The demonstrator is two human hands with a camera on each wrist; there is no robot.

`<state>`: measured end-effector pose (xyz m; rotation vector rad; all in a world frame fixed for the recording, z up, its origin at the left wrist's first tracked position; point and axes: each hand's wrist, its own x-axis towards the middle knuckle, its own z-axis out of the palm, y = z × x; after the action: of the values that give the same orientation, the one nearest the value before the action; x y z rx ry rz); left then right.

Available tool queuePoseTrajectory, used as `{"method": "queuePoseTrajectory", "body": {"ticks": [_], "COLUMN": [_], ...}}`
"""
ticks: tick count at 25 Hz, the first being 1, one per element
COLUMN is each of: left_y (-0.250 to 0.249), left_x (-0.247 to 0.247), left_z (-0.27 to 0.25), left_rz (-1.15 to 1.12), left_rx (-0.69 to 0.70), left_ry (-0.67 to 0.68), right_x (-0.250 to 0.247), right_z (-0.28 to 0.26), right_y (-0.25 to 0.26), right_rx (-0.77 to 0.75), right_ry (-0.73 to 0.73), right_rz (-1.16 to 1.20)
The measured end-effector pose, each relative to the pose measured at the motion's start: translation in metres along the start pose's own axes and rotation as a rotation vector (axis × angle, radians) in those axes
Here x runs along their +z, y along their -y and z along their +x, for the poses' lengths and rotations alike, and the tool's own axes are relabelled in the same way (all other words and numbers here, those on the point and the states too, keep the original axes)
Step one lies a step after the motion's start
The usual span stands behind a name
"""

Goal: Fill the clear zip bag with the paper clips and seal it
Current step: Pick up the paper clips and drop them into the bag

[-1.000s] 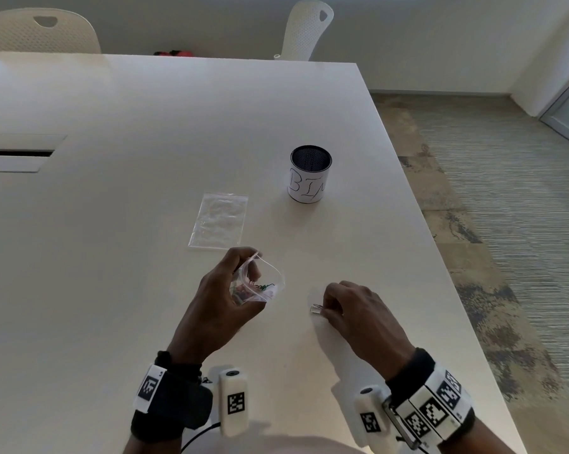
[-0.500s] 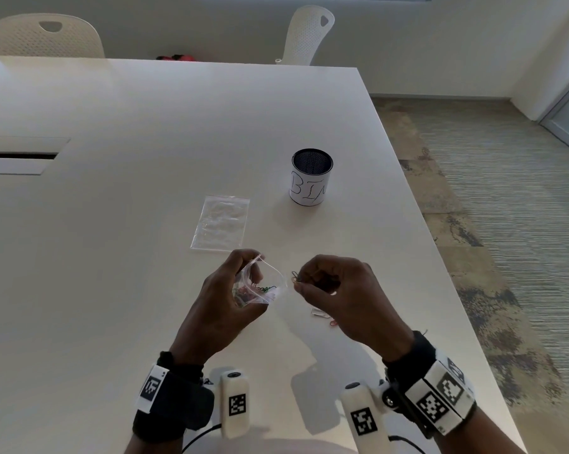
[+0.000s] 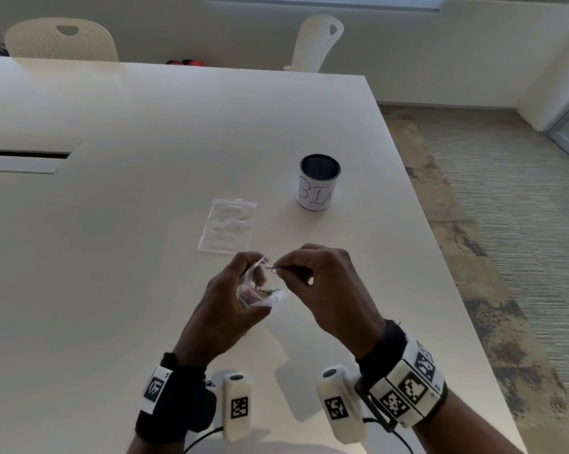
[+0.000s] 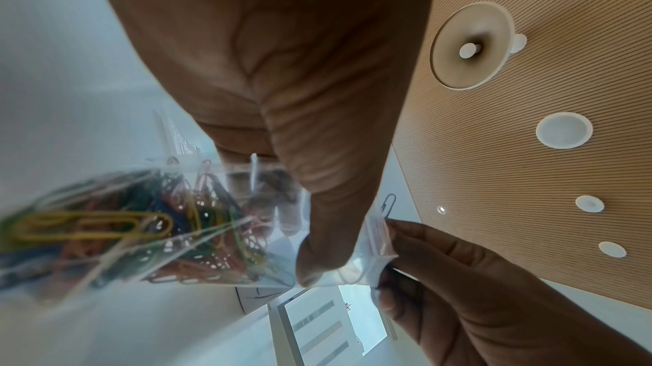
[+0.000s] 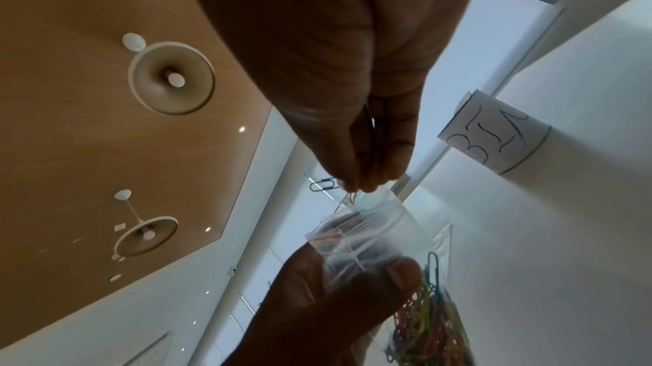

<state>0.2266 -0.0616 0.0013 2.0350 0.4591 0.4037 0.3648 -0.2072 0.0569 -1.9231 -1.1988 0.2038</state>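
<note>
My left hand (image 3: 243, 283) holds a small clear zip bag (image 3: 260, 294) above the white table, its mouth open and turned toward the right hand. Several coloured paper clips (image 4: 141, 227) lie inside it. The thumb and fingers of my right hand (image 3: 281, 270) pinch one dark paper clip (image 3: 271, 268) right at the mouth of the bag. In the right wrist view this paper clip (image 5: 323, 184) sticks out leftward past the fingertips, just above the bag (image 5: 374, 230). In the left wrist view the same clip (image 4: 388, 203) shows above the bag's zip edge.
A second, empty clear bag (image 3: 228, 227) lies flat on the table just beyond the hands. A black mesh cup labelled BIN (image 3: 319, 183) stands farther back to the right. The table's right edge (image 3: 440, 257) runs close by. A cable slot (image 3: 24, 154) is at far left.
My right hand lifted off the table with a paper clip and moved left and up to the bag's mouth. The left hand kept the bag almost still.
</note>
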Motion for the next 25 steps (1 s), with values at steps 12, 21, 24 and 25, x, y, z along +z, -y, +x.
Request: {"method": "queuePoseTrajectory", "body": {"ticks": [12, 21, 24, 25], "left_y": [0.0, 0.0, 0.001, 0.002], "left_x": [0.0, 0.0, 0.002, 0.002], "left_z": [0.001, 0.0, 0.001, 0.001], "left_rz": [0.001, -0.025, -0.049, -0.05], "left_rx": [0.0, -0.01, -0.013, -0.012], "left_ry": [0.021, 0.001, 0.009, 0.012], "right_x": [0.005, -0.014, -0.036, -0.042], "right_z": [-0.001, 0.0, -0.006, -0.01], "right_y": [0.009, -0.012, -0.047, -0.057], "right_rx": [-0.099, -0.071, 0.074, 0.12], "right_ry": [-0.024, -0.018, 0.022, 0.06], "right_rz": [-0.025, -0.052, -0.149, -0.206]}}
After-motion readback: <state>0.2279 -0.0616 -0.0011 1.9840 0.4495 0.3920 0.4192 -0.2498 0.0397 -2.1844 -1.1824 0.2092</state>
